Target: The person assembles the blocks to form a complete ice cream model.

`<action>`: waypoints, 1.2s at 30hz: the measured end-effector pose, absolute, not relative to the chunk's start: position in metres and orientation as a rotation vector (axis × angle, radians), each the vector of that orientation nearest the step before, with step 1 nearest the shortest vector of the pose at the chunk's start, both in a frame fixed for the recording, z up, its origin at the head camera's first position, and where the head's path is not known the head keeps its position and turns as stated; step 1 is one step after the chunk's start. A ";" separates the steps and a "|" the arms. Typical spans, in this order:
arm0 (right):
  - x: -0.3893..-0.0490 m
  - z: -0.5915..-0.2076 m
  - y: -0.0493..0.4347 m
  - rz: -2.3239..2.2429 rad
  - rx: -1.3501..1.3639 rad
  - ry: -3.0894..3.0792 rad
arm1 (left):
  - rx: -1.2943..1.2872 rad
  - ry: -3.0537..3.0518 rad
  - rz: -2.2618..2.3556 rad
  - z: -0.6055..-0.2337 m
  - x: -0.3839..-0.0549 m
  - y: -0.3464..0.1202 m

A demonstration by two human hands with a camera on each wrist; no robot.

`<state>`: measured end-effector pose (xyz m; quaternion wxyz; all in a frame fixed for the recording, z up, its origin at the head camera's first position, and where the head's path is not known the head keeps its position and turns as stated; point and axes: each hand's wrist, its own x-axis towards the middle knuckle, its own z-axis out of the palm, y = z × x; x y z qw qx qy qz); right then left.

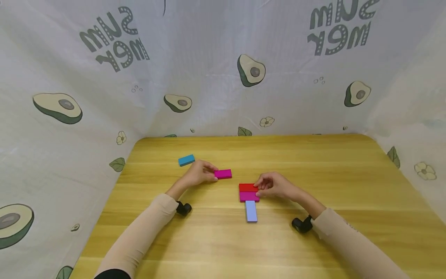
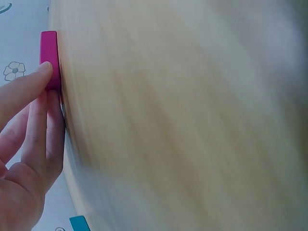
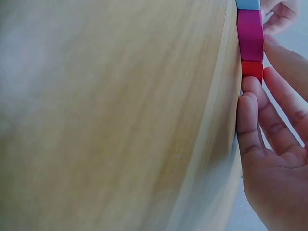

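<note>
My left hand [image 1: 200,173] pinches a magenta block [image 1: 224,174] by its left end, thumb on one side and fingers on the other. In the left wrist view the same magenta block [image 2: 48,45] juts past the thumb tip. My right hand [image 1: 275,185] has bent fingers at the right end of a red block [image 1: 246,187], with the thumb at a second magenta block [image 1: 247,197] lying against it. In the right wrist view fingertips touch the red block [image 3: 252,69]. Below that pair, a light blue block [image 1: 251,211] lies lengthwise, its far end against the magenta one.
A blue block [image 1: 186,160] lies on the wooden table [image 1: 313,162], behind and left of my left hand. A curtain [image 1: 216,69] printed with avocados hangs beyond the table's far edge. Black wrist cameras sit on both wrists.
</note>
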<state>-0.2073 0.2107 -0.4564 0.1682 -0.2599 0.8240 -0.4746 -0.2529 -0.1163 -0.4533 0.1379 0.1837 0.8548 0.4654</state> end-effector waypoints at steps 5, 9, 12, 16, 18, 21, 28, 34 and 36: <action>-0.204 -0.459 0.212 -1.346 -0.728 2.352 | 0.530 2.465 1.328 -0.457 -0.253 -0.108; -0.203 -0.460 0.211 -1.343 -0.733 2.353 | 0.537 2.464 1.314 -0.458 -0.252 -0.103; -0.202 -0.460 0.210 -1.340 -0.739 2.354 | 0.535 2.461 1.311 -0.458 -0.251 -0.101; -0.203 -0.459 0.210 -1.331 -0.741 2.364 | 0.554 2.456 1.308 -0.457 -0.252 -0.097; -0.203 -0.459 0.210 -1.333 -0.739 2.366 | 0.567 2.451 1.305 -0.457 -0.253 -0.095; -0.203 -0.457 0.210 -1.340 -0.738 2.364 | 0.579 2.446 1.305 -0.456 -0.253 -0.092; -0.204 -0.455 0.210 -1.345 -0.732 2.354 | 0.618 2.424 1.314 -0.455 -0.254 -0.085; -0.204 -0.456 0.210 -1.350 -0.729 2.351 | 0.629 2.422 1.306 -0.454 -0.254 -0.080; -0.204 -0.456 0.210 -1.349 -0.730 2.350 | 0.628 2.422 1.301 -0.454 -0.253 -0.078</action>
